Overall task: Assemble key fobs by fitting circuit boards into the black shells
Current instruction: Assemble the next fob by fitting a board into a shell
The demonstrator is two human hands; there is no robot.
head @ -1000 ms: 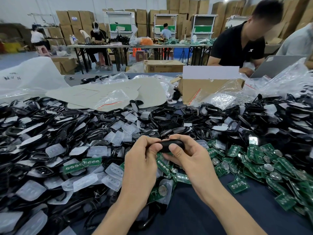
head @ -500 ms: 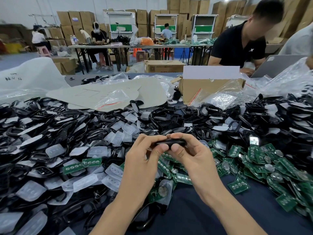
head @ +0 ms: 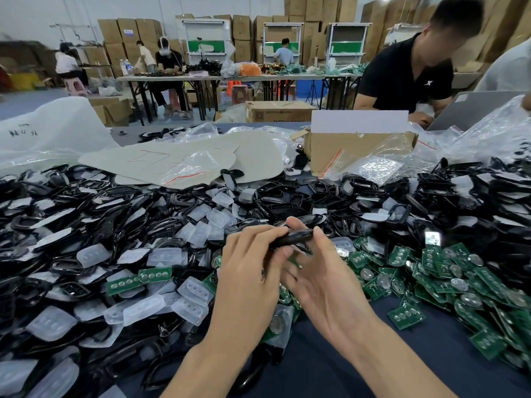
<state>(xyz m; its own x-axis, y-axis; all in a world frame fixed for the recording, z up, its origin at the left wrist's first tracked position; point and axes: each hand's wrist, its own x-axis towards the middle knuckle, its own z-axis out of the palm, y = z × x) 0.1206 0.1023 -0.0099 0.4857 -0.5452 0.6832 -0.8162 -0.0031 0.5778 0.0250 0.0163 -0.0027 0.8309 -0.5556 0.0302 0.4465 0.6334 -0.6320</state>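
Left hand [head: 250, 271] curls round one end of the black shell [head: 296, 238], right hand [head: 324, 285] pinches the other — braced, I'd guess, for snapping it shut.

table [head: 330, 369] | black shells [head: 94, 225] | green circuit boards [head: 405, 315] | clear pads [head: 189, 305] | cardboard box [head: 344, 147]

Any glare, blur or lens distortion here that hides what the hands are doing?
Head view: light is even; the left hand and right hand gripping the black shell are sharp enough to read. One circuit board glares white; stacked boxes at the right edge lean from wide-angle distortion; the far left edge is smeared.
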